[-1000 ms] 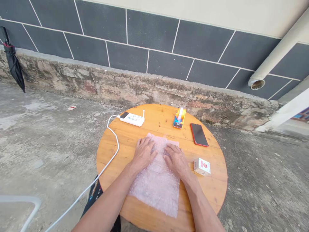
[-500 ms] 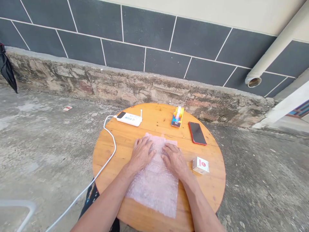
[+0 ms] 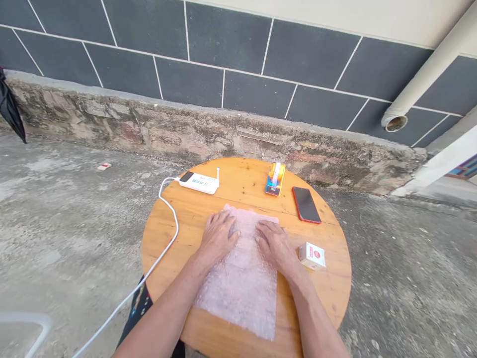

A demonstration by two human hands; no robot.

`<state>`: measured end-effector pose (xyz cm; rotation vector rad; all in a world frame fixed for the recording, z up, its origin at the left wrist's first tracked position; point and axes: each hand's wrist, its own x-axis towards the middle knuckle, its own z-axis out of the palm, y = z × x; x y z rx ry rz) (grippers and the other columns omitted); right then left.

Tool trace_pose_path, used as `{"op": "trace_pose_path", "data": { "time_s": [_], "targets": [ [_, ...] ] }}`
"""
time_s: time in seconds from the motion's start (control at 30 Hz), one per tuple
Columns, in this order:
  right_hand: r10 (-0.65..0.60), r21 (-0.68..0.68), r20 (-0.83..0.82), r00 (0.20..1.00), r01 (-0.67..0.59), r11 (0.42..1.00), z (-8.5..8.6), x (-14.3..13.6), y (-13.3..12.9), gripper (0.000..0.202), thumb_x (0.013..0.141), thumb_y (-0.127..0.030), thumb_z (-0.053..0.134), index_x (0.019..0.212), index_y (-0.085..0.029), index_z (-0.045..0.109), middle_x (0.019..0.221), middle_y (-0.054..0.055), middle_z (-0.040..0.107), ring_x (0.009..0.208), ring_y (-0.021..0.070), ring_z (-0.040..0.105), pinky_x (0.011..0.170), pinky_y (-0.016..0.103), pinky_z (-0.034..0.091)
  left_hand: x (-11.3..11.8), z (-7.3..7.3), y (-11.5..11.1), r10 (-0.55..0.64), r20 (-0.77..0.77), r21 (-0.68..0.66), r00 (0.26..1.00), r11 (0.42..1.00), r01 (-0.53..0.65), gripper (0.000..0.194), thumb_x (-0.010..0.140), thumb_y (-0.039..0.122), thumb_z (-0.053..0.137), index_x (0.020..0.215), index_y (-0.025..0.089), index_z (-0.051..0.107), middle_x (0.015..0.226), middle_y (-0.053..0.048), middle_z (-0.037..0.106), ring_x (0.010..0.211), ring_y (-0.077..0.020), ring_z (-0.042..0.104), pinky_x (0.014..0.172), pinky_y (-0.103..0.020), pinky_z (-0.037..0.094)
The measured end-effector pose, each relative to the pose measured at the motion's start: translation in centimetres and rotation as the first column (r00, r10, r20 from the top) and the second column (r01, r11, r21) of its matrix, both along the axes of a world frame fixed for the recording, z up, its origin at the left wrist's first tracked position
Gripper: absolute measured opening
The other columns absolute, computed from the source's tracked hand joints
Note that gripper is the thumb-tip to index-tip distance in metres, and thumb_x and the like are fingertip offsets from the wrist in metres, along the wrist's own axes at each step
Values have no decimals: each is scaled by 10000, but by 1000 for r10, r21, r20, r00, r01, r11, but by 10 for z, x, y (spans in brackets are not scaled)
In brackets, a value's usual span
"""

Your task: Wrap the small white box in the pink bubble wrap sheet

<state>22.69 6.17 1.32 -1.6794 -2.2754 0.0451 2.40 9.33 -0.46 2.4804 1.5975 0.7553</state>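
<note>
A pinkish, see-through sheet of bubble wrap (image 3: 238, 293) lies spread on the round wooden table (image 3: 167, 214). My left hand (image 3: 219, 234) rests on its upper left edge, fingers stretched out and thumb pointing inward. On the upper right edge lies my right hand (image 3: 275, 244), palm down with the fingers extended. Neither hand grips anything. A small white box with a red mark (image 3: 312, 256) stands just right of my right hand.
Toward the back of the table are a white power strip (image 3: 199, 183) with its white cable (image 3: 175, 223), a yellow and blue tape dispenser (image 3: 275, 180) and a red-edged phone (image 3: 306, 204). A stone ledge (image 3: 186, 134) runs behind. A dark umbrella (image 3: 10, 109) is far left.
My right hand has shifted slightly right along the bubble wrap, and the wrap's upper right part lies smoother. My left hand stays in nearly the same place. The view has moved a little.
</note>
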Motion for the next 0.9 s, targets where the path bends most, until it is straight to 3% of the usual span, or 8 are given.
{"op": "trace_pose_path", "data": {
  "time_s": [0.27,0.47,0.7,0.9],
  "targets": [
    [-124,78,30,992,121,990,5,-5,-2,320,888,-191,509,1203,-170,568,1336,102,507,1180,268,468,934,409,368,0,1,-1,-6,9,2,1000,1000,6,338,824,298,576,1143,186,580,1333,-116,492,1234,-284,430,1032,-456,351],
    [101,33,40,994,-102,994,-4,-25,-5,388,918,-293,510,1293,-194,513,1385,75,464,1258,246,394,1022,382,299,0,0,-1,-12,16,14,1000,1000,12,308,837,292,558,1129,198,579,1320,-110,502,1232,-282,433,1031,-456,350],
    [-236,33,95,967,234,972,-1,3,2,292,928,-243,463,1193,-186,570,1320,98,527,1193,264,463,936,405,344,0,-2,1,-7,20,20,1000,1000,7,324,818,288,571,1129,196,583,1315,-108,507,1235,-284,433,1038,-456,351],
    [-296,47,118,948,292,955,1,8,2,267,907,-228,486,1148,-177,588,1340,110,499,1151,269,496,923,404,352,-1,-1,2,12,21,22,1000,1000,-12,315,815,273,569,1113,172,588,1302,-129,511,1225,-294,447,1027,-461,368]
  ]
}}
